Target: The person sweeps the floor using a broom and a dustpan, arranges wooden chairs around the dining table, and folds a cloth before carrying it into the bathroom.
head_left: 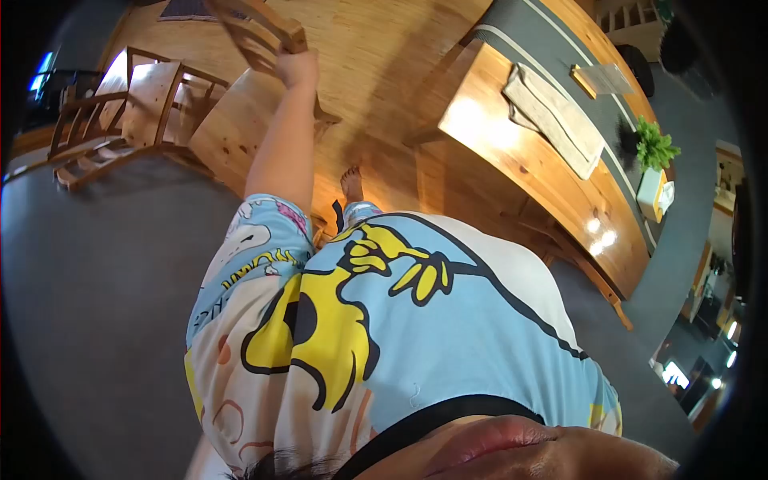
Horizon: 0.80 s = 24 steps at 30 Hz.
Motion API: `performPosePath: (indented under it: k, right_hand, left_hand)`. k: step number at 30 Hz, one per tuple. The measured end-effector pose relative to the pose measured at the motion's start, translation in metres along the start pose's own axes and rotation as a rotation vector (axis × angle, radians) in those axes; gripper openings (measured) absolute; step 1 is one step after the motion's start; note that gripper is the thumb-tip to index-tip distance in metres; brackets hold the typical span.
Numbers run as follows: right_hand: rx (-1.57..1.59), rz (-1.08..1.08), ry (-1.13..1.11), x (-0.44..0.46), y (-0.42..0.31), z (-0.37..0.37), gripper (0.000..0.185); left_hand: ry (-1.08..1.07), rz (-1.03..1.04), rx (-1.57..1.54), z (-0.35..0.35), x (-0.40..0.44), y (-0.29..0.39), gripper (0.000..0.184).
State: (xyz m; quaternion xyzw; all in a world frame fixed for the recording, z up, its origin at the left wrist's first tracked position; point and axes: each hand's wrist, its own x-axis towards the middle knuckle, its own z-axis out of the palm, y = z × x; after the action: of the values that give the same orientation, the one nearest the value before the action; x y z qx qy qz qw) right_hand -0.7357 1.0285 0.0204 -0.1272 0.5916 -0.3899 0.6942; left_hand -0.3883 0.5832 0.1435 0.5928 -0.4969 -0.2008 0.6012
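My left arm reaches forward, and my left hand [298,69] is closed around the top end of the backrest of a wooden chair [276,22]. The pale, knotted wooden seat [232,120] of that chair lies beside my forearm. The fingers are partly hidden behind the wood. My right hand is out of view; only the edge of the right sleeve shows at the lower right.
A second wooden chair [148,100] stands at the left. On the right is a long wooden table [480,104] with a grey runner, a folded beige cloth [552,120], a green plant [656,144] and a tissue box [652,192]. My bare foot [351,184] rests on the wooden floor.
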Motion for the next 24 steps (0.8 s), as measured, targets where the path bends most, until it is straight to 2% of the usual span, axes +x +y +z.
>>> performPosePath:
  k: [6,10,11,14,18,20,23,24]
  right_hand:
    - [0.022,0.003,-0.036,-0.045,0.029,-0.080,0.045]
    - [-0.130,-0.049,-0.051,-0.066,0.033,-0.113,0.046]
    - [-0.181,-0.051,-0.043,-0.075,0.030,-0.113,0.046]
    - [-0.183,-0.057,-0.032,-0.091,0.018,-0.097,0.046]
    - [-0.256,-0.158,-0.106,-0.079,0.001,-0.074,0.048]
    - [-0.355,-0.244,-0.100,-0.081,-0.013,-0.042,0.050]
    - [-0.316,-0.436,-0.085,-0.068,-0.039,0.005,0.052]
    - [-0.321,-0.494,-0.131,-0.050,-0.047,0.006,0.055]
  left_hand:
    - [-0.174,-0.157,-0.124,-0.037,-0.159,0.023,0.026]
    - [-0.190,-0.071,-0.104,-0.071,-0.246,0.027,0.025]
    - [-0.230,-0.117,-0.091,-0.086,-0.269,0.042,0.024]
    - [-0.361,-0.126,0.048,-0.127,-0.319,0.052,0.023]
    - [-0.358,-0.068,-0.027,-0.168,-0.379,0.034,0.022]
    - [-0.485,0.057,0.035,-0.199,-0.397,0.037,0.022]
    - [-0.579,-0.017,-0.077,-0.234,-0.421,0.047,0.020]
    - [-0.653,0.114,0.006,-0.242,-0.432,0.045,0.021]
